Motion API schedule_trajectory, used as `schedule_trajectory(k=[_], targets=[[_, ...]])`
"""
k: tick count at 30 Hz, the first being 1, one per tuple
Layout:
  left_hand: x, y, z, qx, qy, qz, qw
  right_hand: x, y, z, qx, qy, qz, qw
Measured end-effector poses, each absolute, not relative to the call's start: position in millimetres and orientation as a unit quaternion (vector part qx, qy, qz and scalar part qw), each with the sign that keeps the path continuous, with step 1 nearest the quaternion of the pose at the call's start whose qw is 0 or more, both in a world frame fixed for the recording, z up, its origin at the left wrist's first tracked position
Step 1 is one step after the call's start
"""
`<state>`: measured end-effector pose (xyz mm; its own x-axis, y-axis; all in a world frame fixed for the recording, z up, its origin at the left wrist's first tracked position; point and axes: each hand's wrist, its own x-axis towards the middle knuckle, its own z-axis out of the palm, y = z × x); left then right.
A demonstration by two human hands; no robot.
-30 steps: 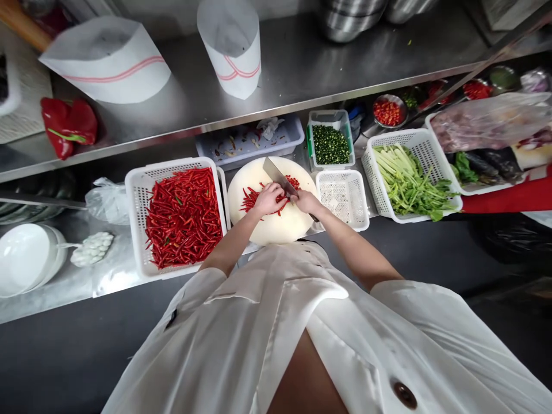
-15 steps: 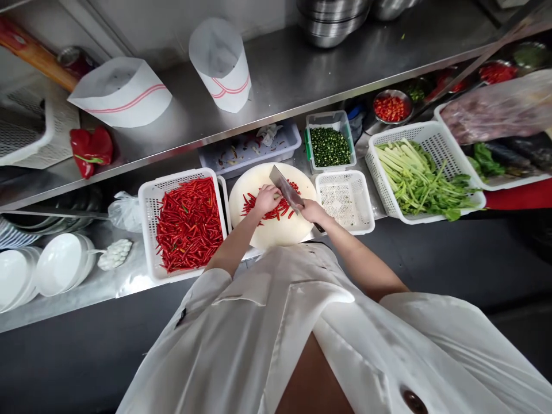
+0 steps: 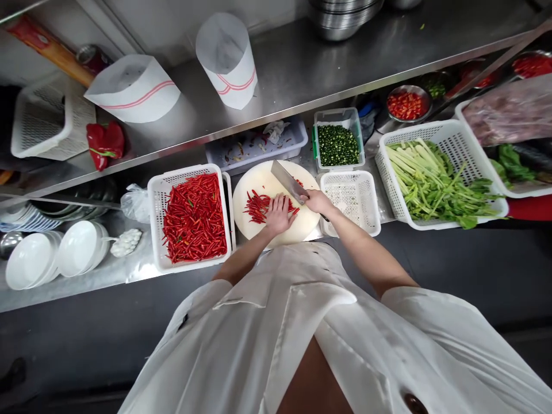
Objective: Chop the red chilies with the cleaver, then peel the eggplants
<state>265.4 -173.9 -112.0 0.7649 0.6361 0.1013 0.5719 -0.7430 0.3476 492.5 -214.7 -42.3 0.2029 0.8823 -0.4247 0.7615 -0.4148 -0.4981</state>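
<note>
My right hand (image 3: 317,201) grips a cleaver (image 3: 288,180) by its handle, the blade slanting up and left over the round white cutting board (image 3: 254,233). My left hand (image 3: 279,215) lies with fingers stretched out on red chilies (image 3: 257,206) on the board, just left of and below the blade. Some chilies lie under its fingers and are partly hidden. A few cut red pieces show near the blade's far side. Left of the board stands a white basket (image 3: 154,230) heaped with whole red chilies (image 3: 196,221).
Right of the board are a white perforated basket (image 3: 374,204), a clear box of chopped green pieces (image 3: 338,145) and a basket of leafy greens (image 3: 440,184). Behind it sits a lilac tray (image 3: 259,150). A steel shelf (image 3: 284,77) overhangs the back. White bowls (image 3: 81,247) stand far left.
My left hand has moved down and right, from beside the blade to flat on the chilies. The cleaver has shifted slightly away from the pile. The view has shifted a little left.
</note>
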Motion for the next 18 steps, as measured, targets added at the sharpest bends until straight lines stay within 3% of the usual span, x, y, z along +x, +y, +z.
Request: schedule_trajectory(k=[6,18], targets=[[293.1,-157.7,-112.1,0.918,0.34,0.132,0.155,501.6,-205.7,-36.3,-0.769,-0.552,0.317,0.052],[209.1,-145.2,-91.6,0.92,0.363,0.045,0.145,499.8,-212.9,-58.3,-0.781,-0.534,0.314,0.077]])
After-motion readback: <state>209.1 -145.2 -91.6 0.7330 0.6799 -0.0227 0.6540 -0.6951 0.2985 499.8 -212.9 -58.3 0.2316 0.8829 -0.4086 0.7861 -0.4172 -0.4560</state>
